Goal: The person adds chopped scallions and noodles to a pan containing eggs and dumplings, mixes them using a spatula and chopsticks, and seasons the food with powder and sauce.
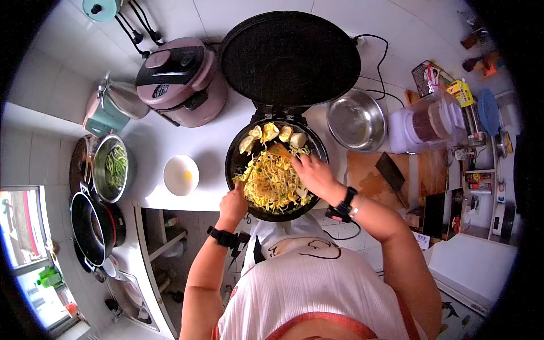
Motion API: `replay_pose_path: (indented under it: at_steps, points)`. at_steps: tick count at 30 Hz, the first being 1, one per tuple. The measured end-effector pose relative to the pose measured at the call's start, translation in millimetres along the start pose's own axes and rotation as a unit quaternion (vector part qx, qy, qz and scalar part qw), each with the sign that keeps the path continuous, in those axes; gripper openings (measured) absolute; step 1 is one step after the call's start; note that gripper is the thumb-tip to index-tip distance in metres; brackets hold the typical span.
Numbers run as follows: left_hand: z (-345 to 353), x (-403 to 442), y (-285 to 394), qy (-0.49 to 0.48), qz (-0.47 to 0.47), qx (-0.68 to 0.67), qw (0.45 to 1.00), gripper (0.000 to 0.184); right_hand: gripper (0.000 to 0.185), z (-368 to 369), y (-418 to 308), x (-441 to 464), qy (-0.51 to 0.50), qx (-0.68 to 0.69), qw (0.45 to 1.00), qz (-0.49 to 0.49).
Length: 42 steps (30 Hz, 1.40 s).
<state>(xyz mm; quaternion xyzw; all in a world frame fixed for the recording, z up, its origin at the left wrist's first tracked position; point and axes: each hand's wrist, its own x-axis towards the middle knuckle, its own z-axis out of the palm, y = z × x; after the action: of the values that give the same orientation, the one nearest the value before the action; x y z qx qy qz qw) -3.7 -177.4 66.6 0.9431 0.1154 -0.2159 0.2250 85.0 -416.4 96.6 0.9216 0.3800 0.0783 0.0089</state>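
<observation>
A round black electric griddle pan (231, 156) holds a heap of noodles (275, 180) mixed with yellow egg bits and green pieces. Several dumplings (271, 132) line its far edge. My right hand (315, 174) is closed on a wooden spatula (279, 149), whose blade rests at the far side of the noodles. At the pan's near left rim, my left hand (233, 205) grips a thin wooden utensil (247, 173) that reaches into the noodles; its exact kind is hard to make out. The griddle's black lid (289, 59) stands raised behind.
Left of the pan are a white bowl (181, 175), a pink rice cooker (181, 82) and a metal bowl of green vegetables (116, 167). To the right lie a steel bowl (357, 120) and a cleaver (391, 173) on a cutting board (365, 170). A black pot (90, 229) stands far left.
</observation>
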Motion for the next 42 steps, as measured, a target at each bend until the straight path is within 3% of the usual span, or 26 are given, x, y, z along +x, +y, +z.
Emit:
replay_pose_path:
  at_steps: [6, 10, 12, 14, 20, 22, 26, 28, 32, 34, 37, 38, 39, 40, 42]
  points:
    - [-8.1, -0.5, 5.7, -0.015, 0.016, 0.019, 1.000, 0.035, 0.027, 4.5, -6.2, -17.3, -0.021, 0.045, 0.999, -0.015]
    - [-2.4, -3.4, -0.9, -0.047, 0.003, 0.045, 0.998, 0.034, 0.030, -16.4, 10.4, -30.4, -0.016, 0.004, 1.000, 0.008]
    - [-3.0, -0.6, -0.4, -0.027, 0.032, 0.038, 0.998, 0.032, 0.030, -4.5, 17.3, -28.4, -0.003, 0.002, 1.000, 0.018]
    - [-8.3, -2.9, 2.7, -0.032, 0.029, 0.045, 0.998, 0.031, 0.029, 0.1, 20.4, -32.4, -0.069, 0.016, 0.997, 0.022]
    - [-13.5, -21.7, -4.4, -0.025, 0.028, 0.024, 0.999, 0.032, 0.031, -28.7, 25.2, -75.3, -0.061, 0.002, 0.998, 0.015]
    - [-16.5, -25.9, -9.3, -0.012, 0.032, 0.002, 0.999, 0.031, 0.031, -28.4, 36.4, -71.5, -0.056, -0.002, 0.995, 0.083]
    - [-19.8, -30.4, -21.7, 0.007, -0.016, 0.022, 1.000, 0.025, 0.032, -5.8, 34.4, -61.0, -0.073, 0.008, 0.992, 0.098]
    - [-15.2, -34.8, -31.0, 0.014, -0.024, 0.047, 0.998, 0.025, 0.035, -10.5, 17.7, -67.1, -0.103, -0.002, 0.993, 0.061]
    - [-7.5, -39.1, -48.9, 0.003, -0.048, 0.057, 0.997, 0.025, 0.033, -25.8, 18.5, -85.4, -0.074, 0.056, 0.994, 0.063]
    - [-7.4, -38.9, -53.5, -0.002, -0.061, 0.048, 0.997, 0.025, 0.025, -29.2, 47.4, -79.9, -0.093, 0.216, 0.948, 0.215]
    - [0.4, -28.0, -60.4, -0.023, -0.021, -0.008, 0.999, 0.028, 0.019, 2.0, 93.1, -82.2, -0.019, 0.290, 0.914, 0.282]
    - [5.6, -22.7, -60.8, -0.022, -0.022, -0.009, 0.999, 0.028, 0.019, 7.9, 107.0, -79.4, -0.118, 0.441, 0.815, 0.357]
    - [11.8, -19.0, -60.1, -0.017, 0.011, -0.037, 0.999, 0.029, 0.019, 14.7, 113.0, -78.2, -0.213, 0.571, 0.675, 0.415]
    - [15.5, -16.4, -57.0, -0.012, 0.044, -0.064, 0.997, 0.030, 0.019, 27.0, 111.0, -78.3, -0.215, 0.571, 0.675, 0.415]
    - [19.9, -10.1, -46.0, -0.031, 0.016, -0.045, 0.998, 0.031, 0.020, 50.9, 101.3, -74.7, -0.241, 0.658, 0.550, 0.455]
